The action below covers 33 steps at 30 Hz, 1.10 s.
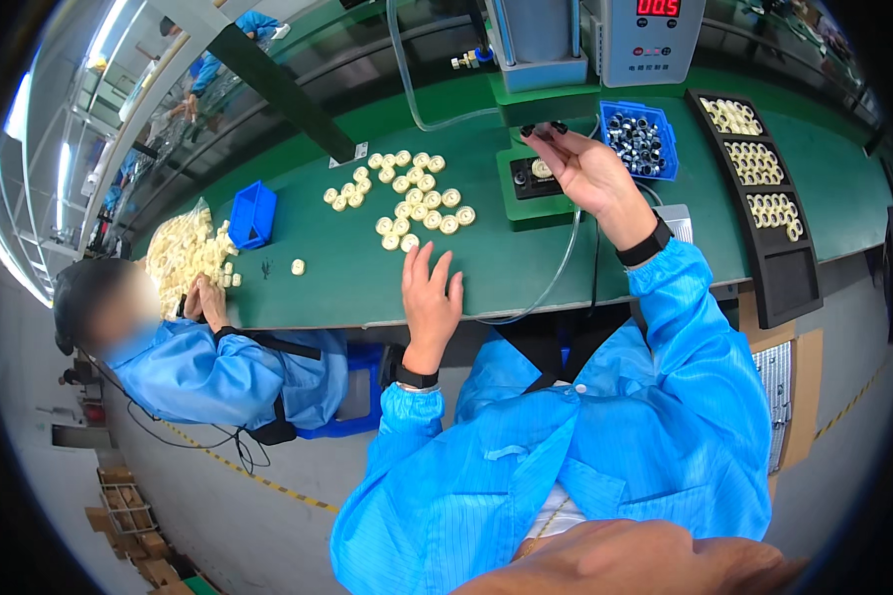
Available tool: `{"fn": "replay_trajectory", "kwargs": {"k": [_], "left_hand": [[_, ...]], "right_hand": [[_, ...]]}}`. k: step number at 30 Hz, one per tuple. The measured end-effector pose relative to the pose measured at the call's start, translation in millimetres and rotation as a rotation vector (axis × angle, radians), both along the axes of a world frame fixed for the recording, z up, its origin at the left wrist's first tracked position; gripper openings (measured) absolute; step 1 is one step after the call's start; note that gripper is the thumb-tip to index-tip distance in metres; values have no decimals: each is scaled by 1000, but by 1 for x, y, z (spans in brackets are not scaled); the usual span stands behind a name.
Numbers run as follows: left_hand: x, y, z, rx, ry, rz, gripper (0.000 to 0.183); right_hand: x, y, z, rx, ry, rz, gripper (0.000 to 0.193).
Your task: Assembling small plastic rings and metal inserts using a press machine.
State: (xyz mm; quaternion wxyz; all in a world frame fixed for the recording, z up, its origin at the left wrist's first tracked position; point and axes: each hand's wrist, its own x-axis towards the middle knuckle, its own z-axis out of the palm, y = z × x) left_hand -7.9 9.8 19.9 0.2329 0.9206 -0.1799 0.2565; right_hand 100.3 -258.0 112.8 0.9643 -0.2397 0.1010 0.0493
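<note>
A cream, round plastic piece is sitting in a black block at the base of a green metal press, seemingly facing upward; being round, it is showing no long axis. By the press, the right hand is curling its fingers, dark at the tips; whether they are gripping anything, I cannot tell. Left of the press, the left hand is spreading empty fingers near loose cream pieces on the green bench. A descending press could be trapping fingers reaching beneath it.

Co-worker on blue stool; cardboard boxes at lower left.
</note>
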Motion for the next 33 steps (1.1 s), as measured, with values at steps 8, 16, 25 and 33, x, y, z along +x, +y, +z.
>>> {"fn": "replay_trajectory", "kwargs": {"k": [8,16,25,33], "left_hand": [[-4,3,-21,21,-208,151,17],[-3,7,-25,-29,-212,62,18],[0,13,-32,-88,-244,14,15],[-1,14,-33,-162,-283,44,14]], "right_hand": [[-15,-8,-3,-23,-193,144,24],[-92,-73,-46,-1273,-200,-403,39],[-143,-103,-80,-2520,-209,-541,63],[-125,-129,-120,-2613,-219,-381,64]]}}
